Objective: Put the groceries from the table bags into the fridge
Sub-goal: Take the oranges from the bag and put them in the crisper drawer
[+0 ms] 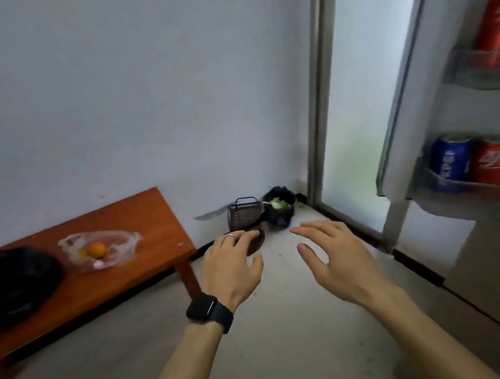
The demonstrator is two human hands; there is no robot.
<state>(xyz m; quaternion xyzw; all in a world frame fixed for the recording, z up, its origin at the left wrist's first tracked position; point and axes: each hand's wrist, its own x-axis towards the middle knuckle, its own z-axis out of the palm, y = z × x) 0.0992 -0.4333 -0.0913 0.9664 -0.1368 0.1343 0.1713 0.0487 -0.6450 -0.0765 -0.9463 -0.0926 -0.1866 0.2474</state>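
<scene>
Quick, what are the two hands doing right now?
Left hand: open, holding nothing.
Right hand: open, holding nothing.

Bare floor (pixel 295 328) lies open between the bench (pixel 137 225) and the fridge door (pixel 410 120); a wire basket (pixel 244 212) and dark bag (pixel 280 207) fill the corner.

Glossy wooden table (pixel 136 216), clear plastic bag (pixel 101 247), seemingly metal cans (pixel 494 162)
</scene>
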